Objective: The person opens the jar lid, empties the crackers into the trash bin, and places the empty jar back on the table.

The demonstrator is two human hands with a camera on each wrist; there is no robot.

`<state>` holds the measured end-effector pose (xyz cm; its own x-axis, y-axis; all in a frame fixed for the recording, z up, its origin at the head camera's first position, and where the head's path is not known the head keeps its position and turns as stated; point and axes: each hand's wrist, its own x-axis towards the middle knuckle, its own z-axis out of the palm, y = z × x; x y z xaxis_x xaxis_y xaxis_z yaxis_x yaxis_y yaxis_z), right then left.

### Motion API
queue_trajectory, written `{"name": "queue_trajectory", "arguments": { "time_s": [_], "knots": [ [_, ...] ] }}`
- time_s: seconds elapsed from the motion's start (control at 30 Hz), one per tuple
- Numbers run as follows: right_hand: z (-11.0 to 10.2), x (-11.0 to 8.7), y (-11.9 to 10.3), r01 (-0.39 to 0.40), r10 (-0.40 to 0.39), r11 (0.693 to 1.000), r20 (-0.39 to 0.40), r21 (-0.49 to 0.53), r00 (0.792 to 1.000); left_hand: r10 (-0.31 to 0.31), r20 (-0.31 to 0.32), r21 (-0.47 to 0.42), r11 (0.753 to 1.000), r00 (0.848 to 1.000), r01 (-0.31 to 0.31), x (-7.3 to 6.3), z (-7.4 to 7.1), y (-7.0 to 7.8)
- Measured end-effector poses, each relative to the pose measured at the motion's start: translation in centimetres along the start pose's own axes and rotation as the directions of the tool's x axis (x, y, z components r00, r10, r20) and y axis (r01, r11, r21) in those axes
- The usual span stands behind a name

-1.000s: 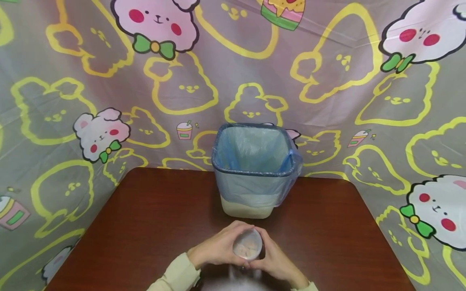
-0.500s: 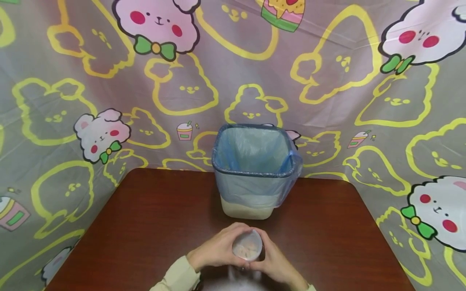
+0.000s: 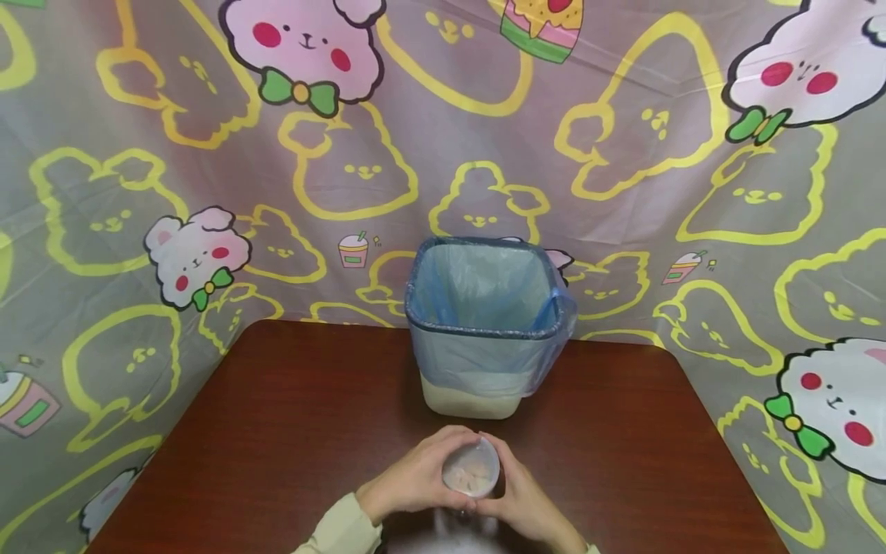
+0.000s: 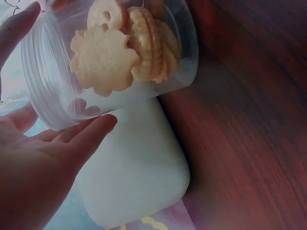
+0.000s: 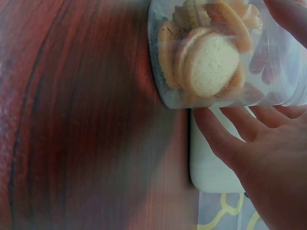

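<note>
A clear plastic jar [image 3: 471,467] stands near the front of the table, between both hands. Inside it are several cookies [image 4: 104,58], some with scalloped edges and one round and pale on its face [image 5: 213,65]. From the left, my left hand [image 3: 420,475] holds the jar by its upper part, fingers curved round the far side and thumb in front. On the opposite side my right hand [image 3: 522,496] grips it in the same way. The thumbs meet at the near side of the jar. The ridged rim [image 4: 45,72] shows in the left wrist view; whether a lid covers it, I cannot tell.
Beyond the jar stands a cream bin [image 3: 471,400] lined with a blue plastic bag [image 3: 484,354]. The dark red-brown wooden table [image 3: 311,400] has rounded back corners. A curtain [image 3: 443,138] with cartoon prints hangs behind and along both sides.
Both hands keep their hold on the jar, which stays in nearly the same place. The head view has shifted very slightly.
</note>
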<state>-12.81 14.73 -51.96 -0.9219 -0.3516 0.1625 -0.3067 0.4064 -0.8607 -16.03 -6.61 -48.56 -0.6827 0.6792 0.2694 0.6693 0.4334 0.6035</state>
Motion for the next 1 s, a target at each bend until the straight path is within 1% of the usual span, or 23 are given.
{"name": "queue_trajectory", "arguments": {
  "time_s": [0.17, 0.27, 0.37, 0.57, 0.77, 1.0],
  "knots": [
    [0.1, 0.0, -0.2, -0.055, 0.054, 0.998, 0.019, 0.009, 0.998, -0.042, 0.008, 0.032, 0.999, 0.999, 0.042, -0.1, 0.0, 0.2],
    [0.1, 0.1, -0.2, -0.066, 0.066, 0.998, 0.02, 0.006, 0.998, -0.064, 0.008, 0.041, 0.997, 0.998, 0.063, -0.1, 0.0, 0.4],
    [0.2, 0.1, -0.1, -0.062, 0.062, 0.998, 0.01, -0.01, 0.998, -0.077, -0.006, 0.044, 0.996, 0.997, 0.077, -0.2, 0.1, 0.6],
    [0.2, 0.0, 0.1, -0.042, 0.042, 0.999, -0.001, -0.026, 0.999, -0.08, -0.062, 0.04, 0.996, 0.995, 0.083, -0.5, 0.6, 0.5],
    [0.1, 0.0, 0.1, -0.035, 0.035, 0.999, -0.001, -0.027, 0.999, -0.062, -0.123, 0.028, 0.997, 0.99, 0.066, -0.8, 1.1, 0.6],
    [0.1, 0.1, 0.1, -0.052, 0.052, 0.998, 0.008, -0.022, 0.999, -0.074, -0.147, 0.025, 0.997, 0.986, 0.079, -0.8, 1.4, 0.6]
  ]
}}
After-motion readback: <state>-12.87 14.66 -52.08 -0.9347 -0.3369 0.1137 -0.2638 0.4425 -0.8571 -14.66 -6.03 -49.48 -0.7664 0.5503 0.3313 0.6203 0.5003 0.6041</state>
